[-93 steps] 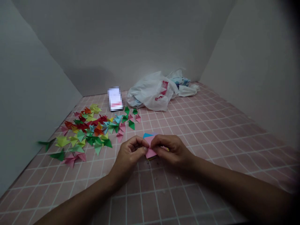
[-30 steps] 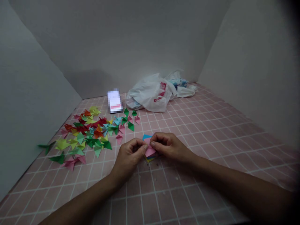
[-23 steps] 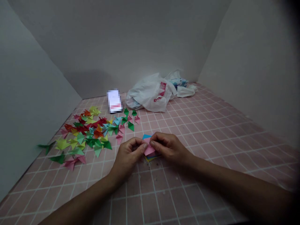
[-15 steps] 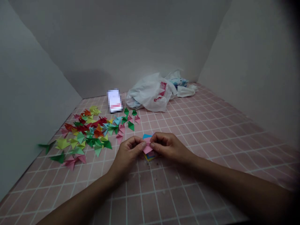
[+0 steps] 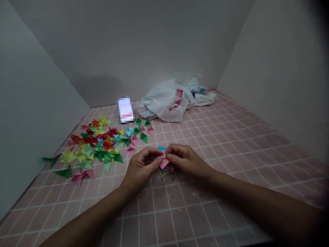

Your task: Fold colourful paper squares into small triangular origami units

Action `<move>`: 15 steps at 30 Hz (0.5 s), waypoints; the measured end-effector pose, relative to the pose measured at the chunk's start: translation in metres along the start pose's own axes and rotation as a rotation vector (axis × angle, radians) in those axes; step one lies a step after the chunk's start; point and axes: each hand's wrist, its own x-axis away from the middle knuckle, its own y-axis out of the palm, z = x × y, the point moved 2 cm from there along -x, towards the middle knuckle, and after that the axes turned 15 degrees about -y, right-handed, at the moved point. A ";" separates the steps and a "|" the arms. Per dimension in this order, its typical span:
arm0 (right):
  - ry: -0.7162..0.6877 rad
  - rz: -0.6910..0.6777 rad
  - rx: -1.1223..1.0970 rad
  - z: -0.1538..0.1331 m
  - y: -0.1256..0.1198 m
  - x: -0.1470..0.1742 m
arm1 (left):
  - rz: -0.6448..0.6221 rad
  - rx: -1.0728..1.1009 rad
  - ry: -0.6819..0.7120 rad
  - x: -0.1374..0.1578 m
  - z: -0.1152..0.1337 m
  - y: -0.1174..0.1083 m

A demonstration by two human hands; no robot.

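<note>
A small piece of folded pink origami paper [image 5: 163,162] is pinched between both hands in front of me. My left hand [image 5: 144,164] grips its left side between thumb and fingers. On the other side, my right hand [image 5: 186,159] pinches its upper right part. Under the hands lies a stack of coloured paper sheets [image 5: 163,172], with blue and yellow edges showing; the hands hide most of it. Left of my left hand spreads a heap of small folded paper pieces [image 5: 102,156], shaped like cranes, in green, yellow, red, orange, blue and pink.
The surface is a pink cloth with a white grid [image 5: 231,144]. A lit phone [image 5: 125,110] leans near the back wall, its screen blurred out. Beside it sits a white plastic bag [image 5: 161,101], with a blue-and-white packet [image 5: 197,90] behind. Pale walls stand left, right and behind.
The fingers have shifted slightly on the pink paper, which has turned and moved a little to the right. The folded pieces, phone and bag are where they were.
</note>
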 end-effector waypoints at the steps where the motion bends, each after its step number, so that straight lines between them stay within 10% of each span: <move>1: 0.001 0.007 -0.007 -0.001 0.000 0.000 | 0.011 -0.030 0.017 0.001 0.001 0.000; 15: 0.024 0.001 -0.039 0.000 0.000 0.000 | 0.056 -0.135 0.117 0.004 0.003 -0.001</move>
